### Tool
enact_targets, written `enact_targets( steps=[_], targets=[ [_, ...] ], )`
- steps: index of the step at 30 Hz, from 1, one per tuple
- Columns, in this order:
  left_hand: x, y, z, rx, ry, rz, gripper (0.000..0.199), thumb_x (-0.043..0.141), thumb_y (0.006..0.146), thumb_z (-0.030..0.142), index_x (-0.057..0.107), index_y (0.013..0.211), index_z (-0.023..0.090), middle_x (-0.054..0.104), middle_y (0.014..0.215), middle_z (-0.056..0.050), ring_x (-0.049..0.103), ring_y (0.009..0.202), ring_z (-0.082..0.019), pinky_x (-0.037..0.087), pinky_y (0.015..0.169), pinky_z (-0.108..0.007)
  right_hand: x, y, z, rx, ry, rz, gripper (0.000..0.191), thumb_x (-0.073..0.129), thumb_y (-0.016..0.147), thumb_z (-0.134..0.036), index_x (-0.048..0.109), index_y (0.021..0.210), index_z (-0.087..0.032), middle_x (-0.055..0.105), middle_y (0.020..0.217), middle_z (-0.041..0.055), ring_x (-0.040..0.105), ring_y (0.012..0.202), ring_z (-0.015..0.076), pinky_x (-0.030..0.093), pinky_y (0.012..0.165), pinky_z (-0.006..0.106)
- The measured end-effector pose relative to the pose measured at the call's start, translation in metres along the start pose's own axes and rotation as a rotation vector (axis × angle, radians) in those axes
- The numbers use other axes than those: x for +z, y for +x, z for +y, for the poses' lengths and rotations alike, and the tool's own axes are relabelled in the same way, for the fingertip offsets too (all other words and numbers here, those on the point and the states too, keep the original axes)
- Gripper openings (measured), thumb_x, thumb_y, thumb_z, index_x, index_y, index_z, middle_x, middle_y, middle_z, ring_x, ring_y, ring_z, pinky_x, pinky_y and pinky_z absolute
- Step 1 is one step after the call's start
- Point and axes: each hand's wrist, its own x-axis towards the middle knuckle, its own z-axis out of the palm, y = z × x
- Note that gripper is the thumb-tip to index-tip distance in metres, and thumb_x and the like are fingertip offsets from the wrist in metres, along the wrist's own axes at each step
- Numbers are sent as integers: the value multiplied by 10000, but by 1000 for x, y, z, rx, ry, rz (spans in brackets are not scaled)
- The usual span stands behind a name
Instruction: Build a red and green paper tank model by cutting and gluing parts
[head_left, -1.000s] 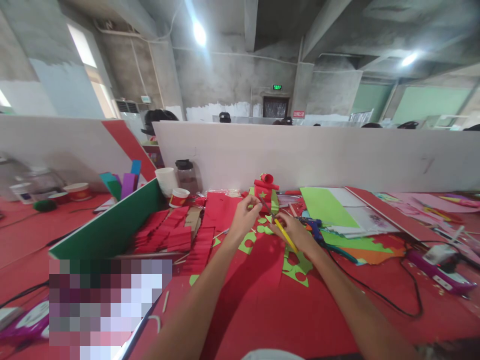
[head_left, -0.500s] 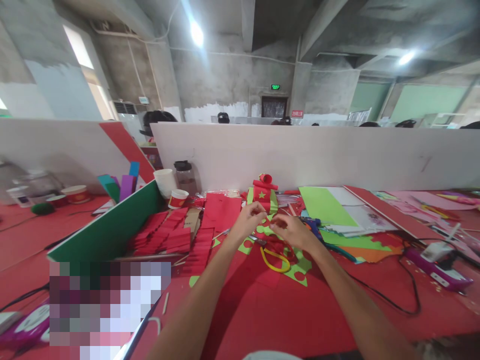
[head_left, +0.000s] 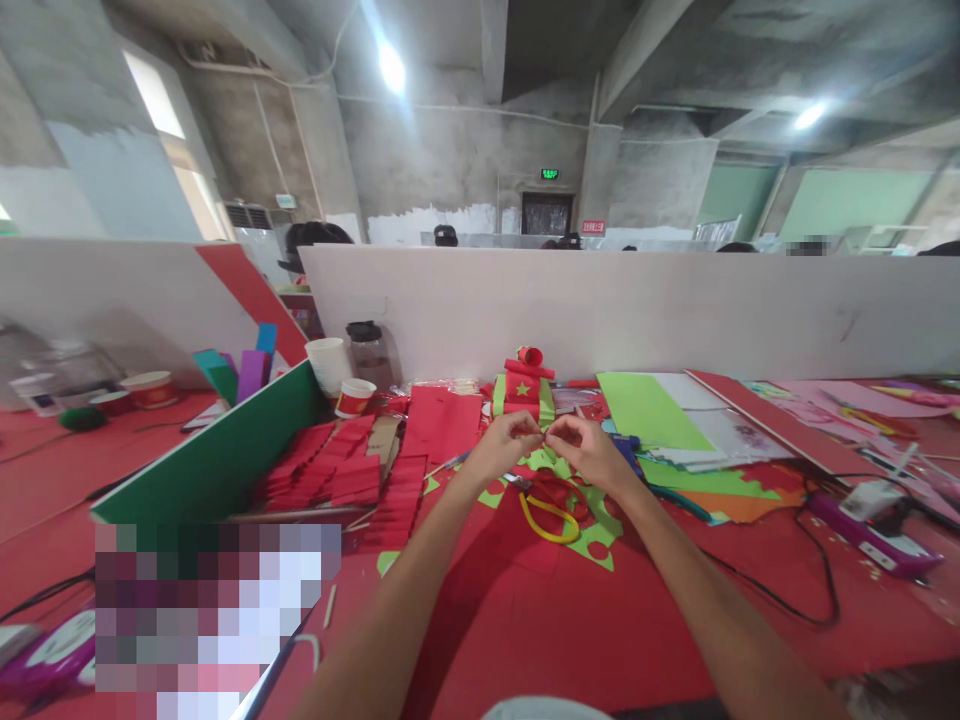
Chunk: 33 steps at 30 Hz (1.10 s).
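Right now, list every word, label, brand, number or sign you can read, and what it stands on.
"EXIT", faint: green sign above the door; the characters over it are too small to read.
Red sign: characters too small to read.
Red cup by the bottle: markings too blurred.
Purple power strip, right: label unreadable.

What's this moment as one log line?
Left hand: fingers bent | Right hand: fingertips by left's | Anything held: unclear | Scissors: lying unheld among green scraps | Starred red model: beyond hands
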Motion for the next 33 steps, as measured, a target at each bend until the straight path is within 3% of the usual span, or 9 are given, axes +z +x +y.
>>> enact_targets(
  steps=[11, 18, 26, 33],
  targets=[
    [0, 3, -8, 7, 30, -14, 137, 598, 767, 300, 588, 719, 172, 574, 660, 6, 524, 586, -119, 407, 530, -226, 1, 1, 3, 19, -8, 7, 156, 596, 807, -314, 641, 849, -170, 677, 811, 34, 611, 747, 179, 466, 692, 287],
    [-1, 1, -3, -12, 38, -40, 188, 590, 781, 352, 617, 761, 167, 599, 699, -10, 527, 598, -123, 409, 520, -224, -3, 1, 4, 59, -16, -12, 174, 576, 798, -326, 634, 804, -161, 639, 731, 15, 547, 636, 145, 408, 578, 250],
    [-5, 0, 0, -2, 263, -108, 260, 542, 822, 394, 637, 796, 153, 594, 690, -6, 512, 614, -121, 403, 539, -217, -7, 2, 8, 92, -72, -96, 157, 582, 774, -301, 646, 787, -159, 653, 740, 19, 568, 681, 157, 414, 613, 253],
    [-3, 1, -2, 1, 320, -101, 244, 526, 822, 367, 635, 787, 150, 603, 700, -10, 499, 612, -121, 389, 539, -218, -8, 1, 6, 85, -84, -124, 137, 570, 783, -288, 638, 788, -168, 650, 734, 16, 567, 670, 155, 418, 612, 255]
  ],
)
